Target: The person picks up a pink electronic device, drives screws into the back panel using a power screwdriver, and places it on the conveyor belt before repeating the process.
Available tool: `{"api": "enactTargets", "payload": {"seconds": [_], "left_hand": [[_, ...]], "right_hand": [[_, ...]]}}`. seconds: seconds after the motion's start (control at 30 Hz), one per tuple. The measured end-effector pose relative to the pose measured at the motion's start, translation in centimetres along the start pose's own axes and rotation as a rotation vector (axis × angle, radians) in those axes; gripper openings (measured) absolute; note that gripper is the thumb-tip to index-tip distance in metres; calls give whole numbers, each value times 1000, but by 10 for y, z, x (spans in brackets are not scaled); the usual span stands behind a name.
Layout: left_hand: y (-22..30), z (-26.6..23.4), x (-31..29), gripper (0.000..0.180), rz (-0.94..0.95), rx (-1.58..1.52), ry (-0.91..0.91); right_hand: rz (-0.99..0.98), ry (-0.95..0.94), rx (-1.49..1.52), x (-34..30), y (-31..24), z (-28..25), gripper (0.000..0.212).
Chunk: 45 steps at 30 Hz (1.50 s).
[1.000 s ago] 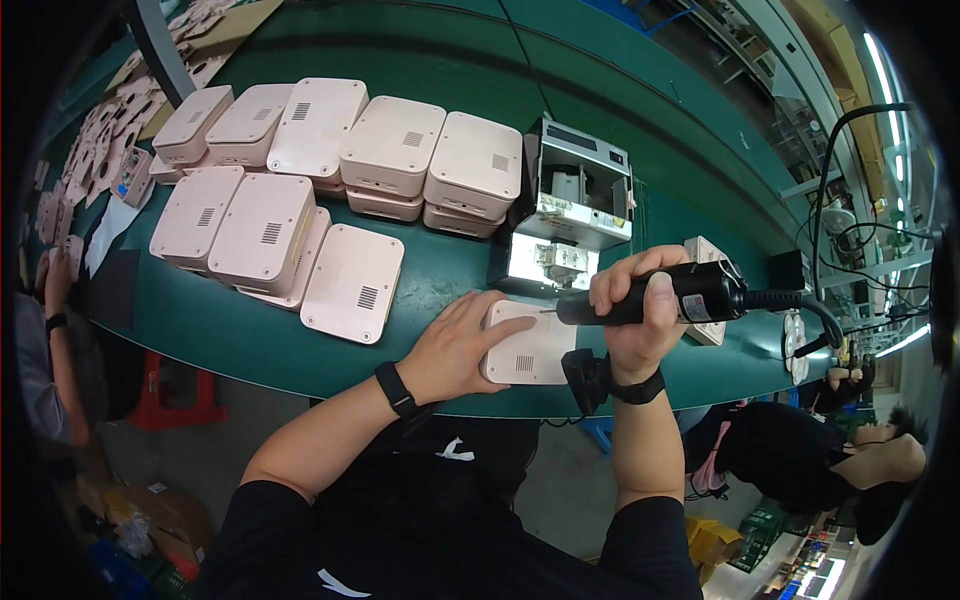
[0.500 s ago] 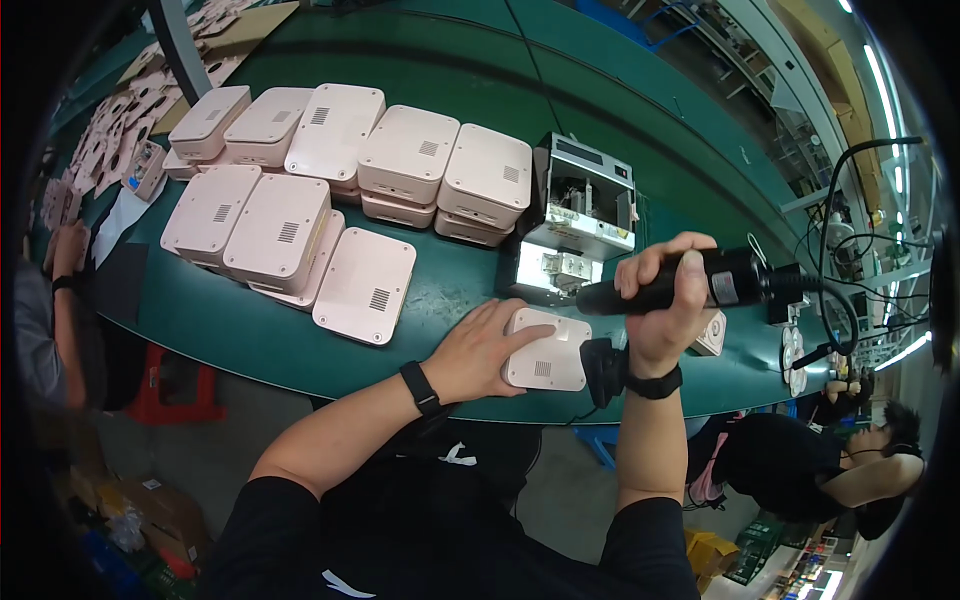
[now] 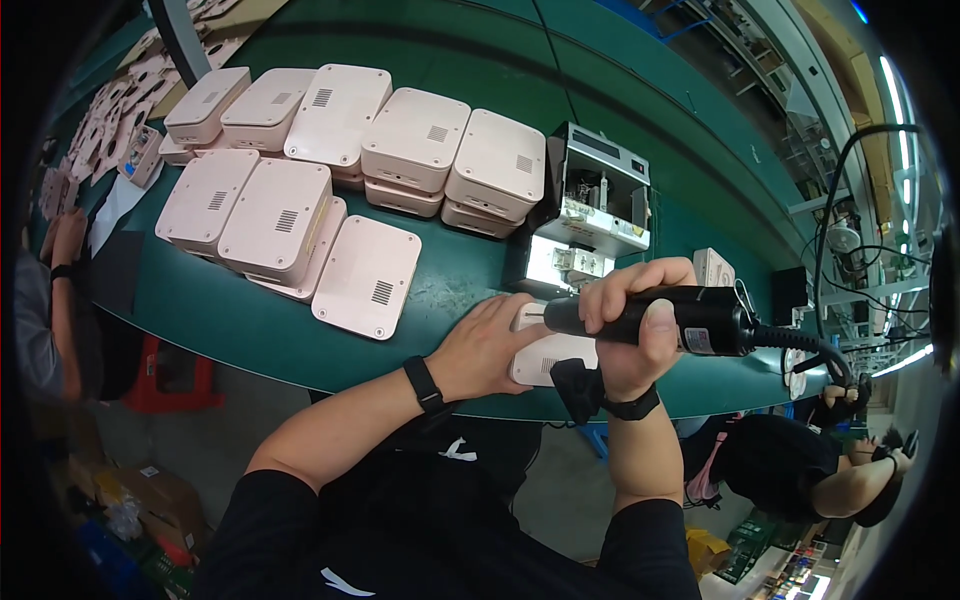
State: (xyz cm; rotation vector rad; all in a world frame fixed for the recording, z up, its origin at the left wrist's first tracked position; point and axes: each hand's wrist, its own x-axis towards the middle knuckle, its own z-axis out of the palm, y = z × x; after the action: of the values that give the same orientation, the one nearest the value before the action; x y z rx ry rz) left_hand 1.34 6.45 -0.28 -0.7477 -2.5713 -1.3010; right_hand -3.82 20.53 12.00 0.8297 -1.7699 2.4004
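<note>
A pale pink plastic box lies on the green table in front of me. Holding its left side is my left hand, with the thumb over the top face. My right hand is wrapped round a black corded electric screwdriver, held nearly level. Its thin bit points left, over the far left corner of the box; whether the tip touches a screw there, I cannot tell. The screwdriver and right hand hide the far right part of the box.
Several similar pink boxes stand in stacks at the left. A black and silver screw-feeding machine sits just beyond my hands. Another person's arm shows at the left edge; a person in black is at the right.
My right hand has brought the screwdriver left, so its bit is now over the box's far left corner. My left hand has kept its hold on the box.
</note>
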Motion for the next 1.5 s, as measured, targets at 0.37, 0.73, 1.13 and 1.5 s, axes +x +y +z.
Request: {"api": "enactTargets", "payload": {"seconds": [0.37,0.73,1.13,1.5], "left_hand": [[0,-1,0,72,0,12,-11],[3,-13,-20,78,-55,76,9],[1,-34,-31,79,-119,82,2],[3,-33,-26,82,-132,92,-16]], "right_hand": [[21,-4,17,-5,3,3,38],[-184,174,-104,28,-20,-24,25],[34,180,-45,-18,-40,-33,29],[76,190,-44,-61,-44,-35,45]]}}
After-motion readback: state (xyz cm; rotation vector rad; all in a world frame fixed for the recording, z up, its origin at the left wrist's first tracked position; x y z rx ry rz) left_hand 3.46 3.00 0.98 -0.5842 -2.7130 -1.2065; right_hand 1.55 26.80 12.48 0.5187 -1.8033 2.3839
